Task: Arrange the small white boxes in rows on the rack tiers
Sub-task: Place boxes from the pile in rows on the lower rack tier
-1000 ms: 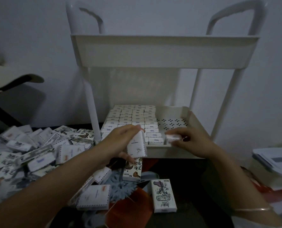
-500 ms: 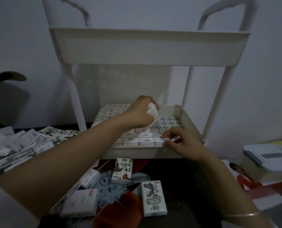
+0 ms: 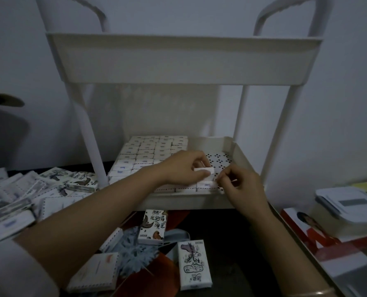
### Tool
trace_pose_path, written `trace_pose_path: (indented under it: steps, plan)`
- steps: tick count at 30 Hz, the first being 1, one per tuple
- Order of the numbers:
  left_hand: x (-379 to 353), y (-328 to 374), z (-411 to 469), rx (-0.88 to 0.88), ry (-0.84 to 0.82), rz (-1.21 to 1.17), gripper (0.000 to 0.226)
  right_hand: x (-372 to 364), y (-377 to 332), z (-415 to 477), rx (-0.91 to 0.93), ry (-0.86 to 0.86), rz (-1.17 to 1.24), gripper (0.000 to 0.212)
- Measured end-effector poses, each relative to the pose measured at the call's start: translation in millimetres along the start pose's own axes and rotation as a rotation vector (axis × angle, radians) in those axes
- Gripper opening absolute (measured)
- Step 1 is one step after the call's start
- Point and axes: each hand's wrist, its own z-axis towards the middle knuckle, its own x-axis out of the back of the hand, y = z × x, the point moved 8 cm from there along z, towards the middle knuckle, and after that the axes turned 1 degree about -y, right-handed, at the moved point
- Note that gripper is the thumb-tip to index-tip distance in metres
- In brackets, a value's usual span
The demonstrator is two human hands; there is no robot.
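- The lower tier (image 3: 178,200) is mostly filled. Packed rows (image 3: 152,151) cover the floor beyond and to the left of the left hand (image 3: 184,168).
- A bare perforated strip (image 3: 220,159) just beyond the right hand (image 3: 242,187) has no boxes on it yet, so this tier is unfinished.
- The upper tier (image 3: 178,58) sits well above both hands. Its inside is hidden, so I can't tell whether it is loaded.
- Plenty is left: a loose pile (image 3: 17,200) lies far out left of the left forearm, and stray boxes (image 3: 194,264) lie on the bench (image 3: 231,243) below both wrists.
- Judgement: this tier is past halfway, but the whole job is far from done.
- The left hand's thumb and fingers are clamped on the held box (image 3: 204,169), which lies roughly level just over the front row, at the edge of the bare strip.
- The right hand is just right of the held box, fingers curled, with the tips at the box's right end. It is too dark to tell whether they pinch or only touch.
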Motion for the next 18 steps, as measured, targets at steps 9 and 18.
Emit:
trace_pose_path:
  steps: [9,18]
  plan:
    - [5,6,-28,-0.091,0.046,0.313,0.045,6,-32,-10,0.211,0.156,-0.144,0.008]
    - [63,2,-199,0.013,0.212,0.275,0.023,-76,-140,-79,0.49,-0.275,-0.061,0.013]
